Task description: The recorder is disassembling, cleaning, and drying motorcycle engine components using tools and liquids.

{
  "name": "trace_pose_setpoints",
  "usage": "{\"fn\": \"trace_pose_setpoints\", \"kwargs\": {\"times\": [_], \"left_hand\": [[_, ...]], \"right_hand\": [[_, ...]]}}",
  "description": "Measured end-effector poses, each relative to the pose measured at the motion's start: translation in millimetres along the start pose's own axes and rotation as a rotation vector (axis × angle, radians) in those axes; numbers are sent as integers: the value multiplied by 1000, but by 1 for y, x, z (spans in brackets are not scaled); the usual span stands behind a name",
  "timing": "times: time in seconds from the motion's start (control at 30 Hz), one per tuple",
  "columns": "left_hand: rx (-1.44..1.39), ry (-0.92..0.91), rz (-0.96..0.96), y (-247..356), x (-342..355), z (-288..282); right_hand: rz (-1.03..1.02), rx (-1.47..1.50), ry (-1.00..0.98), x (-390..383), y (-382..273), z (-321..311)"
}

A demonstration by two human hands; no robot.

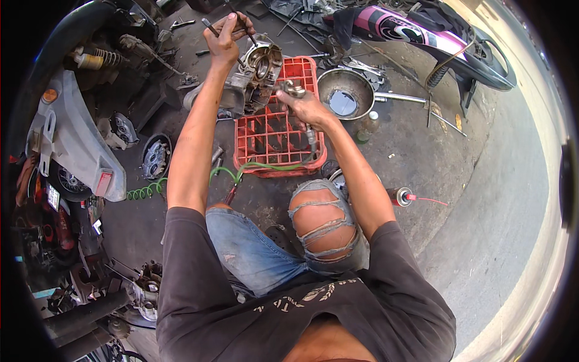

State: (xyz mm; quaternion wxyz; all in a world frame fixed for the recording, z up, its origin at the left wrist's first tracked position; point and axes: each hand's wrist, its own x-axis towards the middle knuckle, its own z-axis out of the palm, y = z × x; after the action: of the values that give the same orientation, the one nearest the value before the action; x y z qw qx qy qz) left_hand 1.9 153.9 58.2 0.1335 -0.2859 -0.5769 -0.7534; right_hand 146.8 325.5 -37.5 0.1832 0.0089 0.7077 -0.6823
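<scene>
A grey metal engine crankcase (246,81) rests tilted on an upturned red plastic crate (280,163), its round bore facing up. Long dark studs (211,27) rise from it. My left hand (224,42) is closed around one of these studs at the far side, with the thumb raised. In my right hand (310,110) is a metal air gun (294,90), its head close to the crankcase's right side. A green coiled air hose (259,165) runs across the crate's near end toward the gun's lower end. My palm and fingers hide part of the gun.
To the crate's right stand a metal basin (367,99) with liquid and a small bottle (368,125). A spray can (400,196) lies near my right knee. Motorcycle bodywork (398,27) lies at the far right; a grey fender (81,142) and engine covers (157,155) are left.
</scene>
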Motion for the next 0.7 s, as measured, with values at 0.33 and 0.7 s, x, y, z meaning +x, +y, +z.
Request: {"fn": "trace_pose_setpoints", "kwargs": {"times": [0.33,0.7], "left_hand": [[18,-6,-124,0,-6,4],[22,-19,-108,1,-12,9]], "right_hand": [[32,43,161,-2,37,24],[12,-122,363,16,64,26]]}}
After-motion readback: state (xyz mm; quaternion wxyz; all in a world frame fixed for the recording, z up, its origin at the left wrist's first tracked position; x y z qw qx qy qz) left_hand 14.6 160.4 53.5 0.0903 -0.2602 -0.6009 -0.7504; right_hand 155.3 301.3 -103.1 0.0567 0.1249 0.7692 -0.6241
